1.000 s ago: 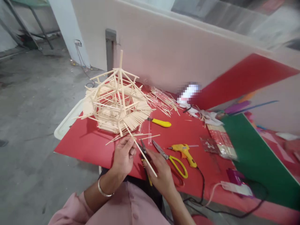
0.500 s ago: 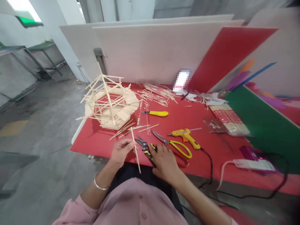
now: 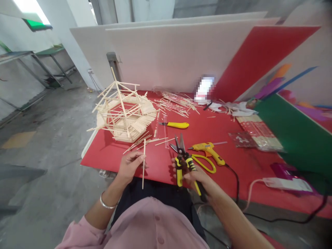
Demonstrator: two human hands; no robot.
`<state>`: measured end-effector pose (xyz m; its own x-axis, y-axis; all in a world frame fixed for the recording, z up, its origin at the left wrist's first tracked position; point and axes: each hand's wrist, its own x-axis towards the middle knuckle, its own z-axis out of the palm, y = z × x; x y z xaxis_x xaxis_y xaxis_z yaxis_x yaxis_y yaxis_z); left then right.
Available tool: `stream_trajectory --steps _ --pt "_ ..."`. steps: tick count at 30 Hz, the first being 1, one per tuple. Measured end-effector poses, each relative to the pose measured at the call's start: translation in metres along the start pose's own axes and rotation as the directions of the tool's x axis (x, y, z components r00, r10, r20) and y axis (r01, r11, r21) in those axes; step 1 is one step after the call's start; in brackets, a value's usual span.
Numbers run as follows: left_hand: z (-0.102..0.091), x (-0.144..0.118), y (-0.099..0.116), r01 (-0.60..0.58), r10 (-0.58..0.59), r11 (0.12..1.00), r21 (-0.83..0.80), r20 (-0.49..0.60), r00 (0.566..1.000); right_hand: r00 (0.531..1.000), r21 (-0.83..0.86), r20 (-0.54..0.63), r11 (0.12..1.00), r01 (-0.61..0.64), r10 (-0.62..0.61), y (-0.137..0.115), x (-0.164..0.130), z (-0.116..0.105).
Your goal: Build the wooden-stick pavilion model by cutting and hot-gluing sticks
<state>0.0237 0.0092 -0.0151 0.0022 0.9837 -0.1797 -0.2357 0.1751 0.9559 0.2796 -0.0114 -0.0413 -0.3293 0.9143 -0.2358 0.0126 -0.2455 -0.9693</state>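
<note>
The left hand (image 3: 129, 165) is curled loosely, thumb and fingertips pinching a thin wooden stick (image 3: 143, 164) near its middle. The stick stands almost upright, its lower end hanging past the table's near edge and its upper end pointing away from the person. A metal bangle sits on that wrist.

The right hand (image 3: 193, 176), just to the right of the left, is closed around the yellow-and-black handles of a pair of snips (image 3: 182, 159). The handles are spread apart in the grip and the short blades stand parted, pointing up and away. The snips are lifted off the red sheet (image 3: 109, 155) that covers the table. Stick and snips are near each other but do not touch.

Just beyond the right hand lie yellow-handled scissors (image 3: 204, 165), partly hidden by the snips, and to their right a yellow glue gun (image 3: 209, 150) with a black cord running off the near edge. Farther right sits a white plug strip (image 3: 286, 183).

Beyond the left hand a few loose sticks (image 3: 145, 141) lie on the sheet, and past them stands a stick model (image 3: 124, 112) shaped like a roofed hut, at the table's far left corner. To the right of the model lies a yellow knife (image 3: 174, 125), and behind it a scatter of sticks (image 3: 176, 103). Far beyond the right hand lie packets of sticks (image 3: 255, 131) in clear wrap. White and red boards (image 3: 181, 58) lean upright at the back.
</note>
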Motion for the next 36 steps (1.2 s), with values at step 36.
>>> stream_trajectory --steps 36 --pt "0.019 -0.012 -0.007 -0.272 0.176 0.837 0.475 0.237 0.955 0.998 -0.620 -0.030 0.784 0.031 -0.063 -0.014 -0.009 0.054"
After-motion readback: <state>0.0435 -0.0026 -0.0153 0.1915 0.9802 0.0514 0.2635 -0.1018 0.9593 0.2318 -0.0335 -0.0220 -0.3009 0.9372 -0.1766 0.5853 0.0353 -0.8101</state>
